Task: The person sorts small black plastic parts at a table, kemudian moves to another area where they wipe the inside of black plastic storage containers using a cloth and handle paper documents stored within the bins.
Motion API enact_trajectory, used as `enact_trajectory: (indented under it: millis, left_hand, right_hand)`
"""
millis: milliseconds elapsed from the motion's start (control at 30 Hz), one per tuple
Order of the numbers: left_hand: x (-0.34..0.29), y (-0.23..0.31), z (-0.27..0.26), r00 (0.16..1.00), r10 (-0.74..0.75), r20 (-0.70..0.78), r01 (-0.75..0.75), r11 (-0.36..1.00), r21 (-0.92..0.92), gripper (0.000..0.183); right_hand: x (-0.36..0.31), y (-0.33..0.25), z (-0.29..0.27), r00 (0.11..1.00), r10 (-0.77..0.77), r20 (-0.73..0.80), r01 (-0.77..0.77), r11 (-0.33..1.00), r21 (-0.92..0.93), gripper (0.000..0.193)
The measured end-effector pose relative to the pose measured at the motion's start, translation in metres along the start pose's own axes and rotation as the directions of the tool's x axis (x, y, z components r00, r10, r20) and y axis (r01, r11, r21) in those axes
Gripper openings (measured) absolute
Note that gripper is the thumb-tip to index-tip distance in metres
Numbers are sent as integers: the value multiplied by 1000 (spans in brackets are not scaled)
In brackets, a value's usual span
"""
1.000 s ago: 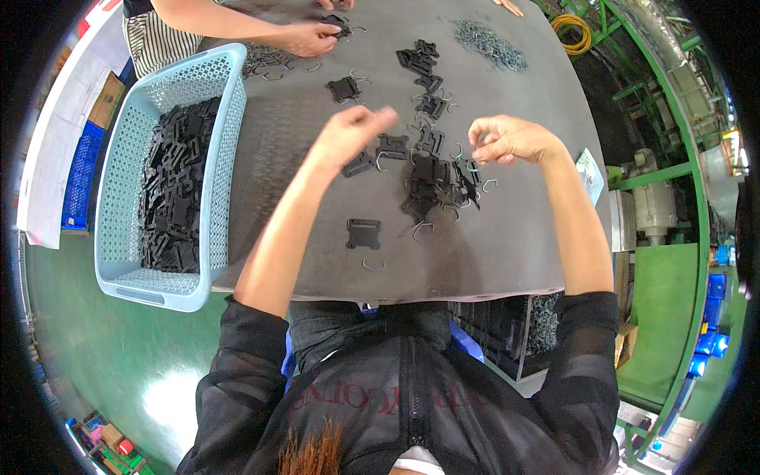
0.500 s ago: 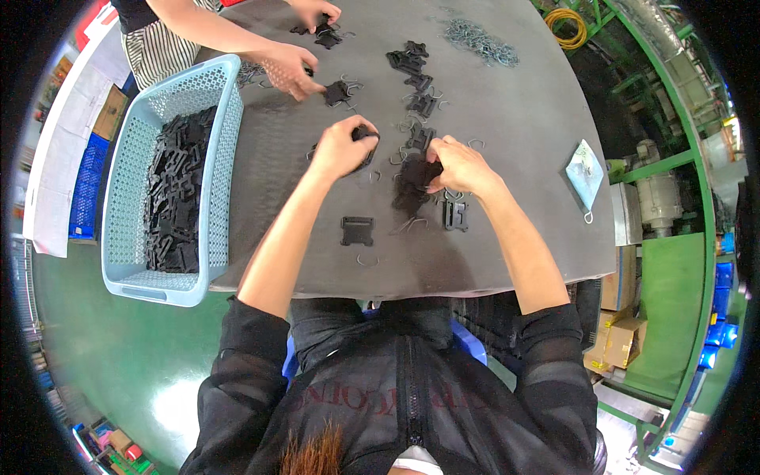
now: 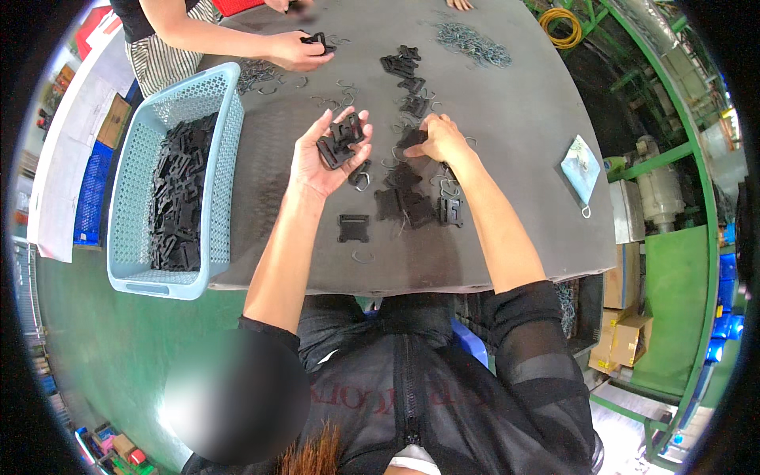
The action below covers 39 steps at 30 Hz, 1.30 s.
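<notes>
My left hand [image 3: 309, 164] is turned palm up, with fingers curled round several black plastic buckle pieces [image 3: 341, 142]. My right hand [image 3: 446, 140] reaches in from the right and pinches another black buckle piece [image 3: 412, 141] at the column of parts on the table. Beyond it, more black buckle pieces [image 3: 401, 62] run toward the far edge with wire rings among them. Between my forearms lie a single flat buckle piece [image 3: 353, 228], a dark cluster of pieces [image 3: 405, 204] and another slotted piece [image 3: 450, 211]. A metal ring [image 3: 362, 181] lies just below my left hand.
A light blue basket [image 3: 221, 198] of black pieces stands at the table's left. A co-worker's hand [image 3: 299, 52] holds a black piece at the far left. Wire rings [image 3: 473, 43] are heaped at the far right; a pale blue face mask [image 3: 581, 172] lies near the right edge.
My left hand has turned palm up, showing the pieces in it. My right hand has moved slightly away from me along the column. The co-worker's near hand has lifted a piece away.
</notes>
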State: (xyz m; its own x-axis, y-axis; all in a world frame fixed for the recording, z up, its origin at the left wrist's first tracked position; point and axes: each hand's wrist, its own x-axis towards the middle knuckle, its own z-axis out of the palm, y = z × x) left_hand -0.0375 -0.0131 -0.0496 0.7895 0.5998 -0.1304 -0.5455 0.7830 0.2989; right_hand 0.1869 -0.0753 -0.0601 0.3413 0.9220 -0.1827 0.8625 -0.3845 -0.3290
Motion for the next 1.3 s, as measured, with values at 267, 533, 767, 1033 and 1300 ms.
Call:
enact_trajectory:
  millis: [267, 533, 767, 1033, 1300]
  left_hand:
    - [-126, 85, 72, 566, 769, 297, 75, -408, 910, 20]
    - [-182, 124, 63, 293, 635, 714, 511, -736, 444, 27]
    - [-75, 23, 16, 776, 522, 353, 58, -617, 785, 29]
    - [10, 28, -47, 890, 456, -22, 299, -546, 782, 42]
    - [27, 39, -36, 891, 454, 16, 324, -660, 678, 59]
  right_hand:
    - [-5, -104, -29, 963, -257, -86, 268, 858, 437, 53]
    - [-12, -194, -35, 806, -589, -57, 547, 705, 451, 39]
    - [-20, -107, 27, 981, -140, 137, 162, 973, -162, 56]
    - [-22, 24, -33, 994, 56, -96, -12, 910, 414, 39]
    - [-50, 47, -19, 953, 303, 7, -303, 953, -4, 66]
